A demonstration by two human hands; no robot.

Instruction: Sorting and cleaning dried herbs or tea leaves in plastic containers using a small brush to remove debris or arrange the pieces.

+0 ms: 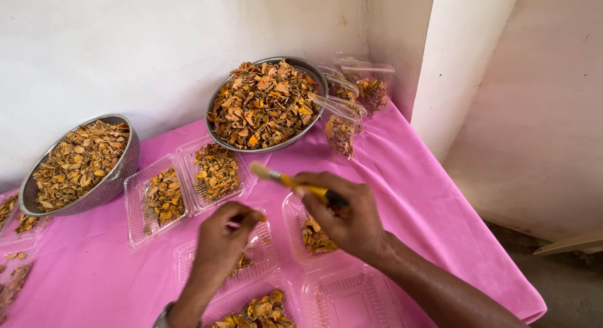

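While gripping a yellow-handled brush (295, 183) in the right hand (348, 218), left fingers (242, 218) pinched on a dried piece: best brushed lightly over the clear tray (188, 259).

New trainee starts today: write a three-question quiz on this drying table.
1. True or false: the right hand holds a yellow-handled brush.
2. The left hand is over: A) a clear plastic tray B) the mesh strainer C) the zip bags
3. What colour is the table cover?

Key: 1 true; 2 A; 3 pink.
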